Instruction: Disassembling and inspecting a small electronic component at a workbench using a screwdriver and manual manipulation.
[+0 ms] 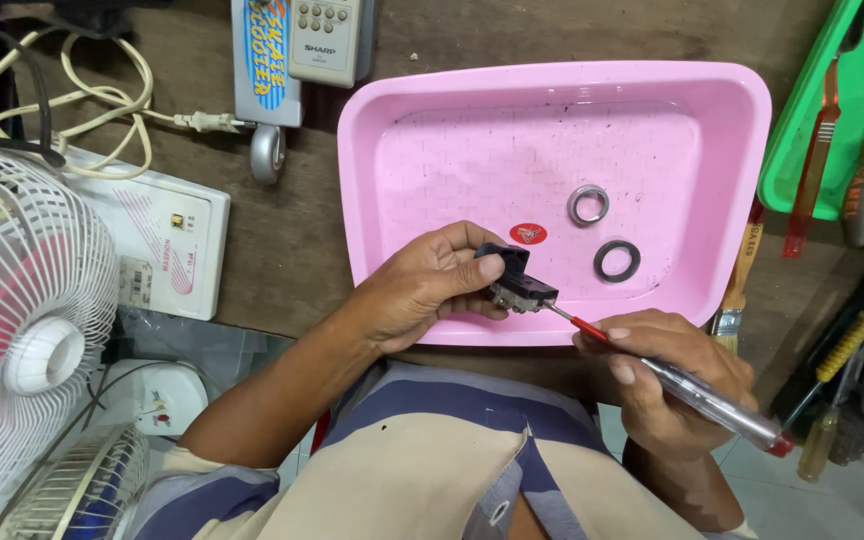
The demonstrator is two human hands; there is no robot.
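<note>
A wide pink tray lay on the wooden tabletop, holding two loose rings. Over its near rim the left hand kept a clenched grip on a small black switch part, likely light, rigid and best pinched by its flat sides. The right hand grasped a clear-handled screwdriver, its tip against the part.

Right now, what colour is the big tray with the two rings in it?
The tray is pink, seen best in the head view. Two rings lie in it.
</note>
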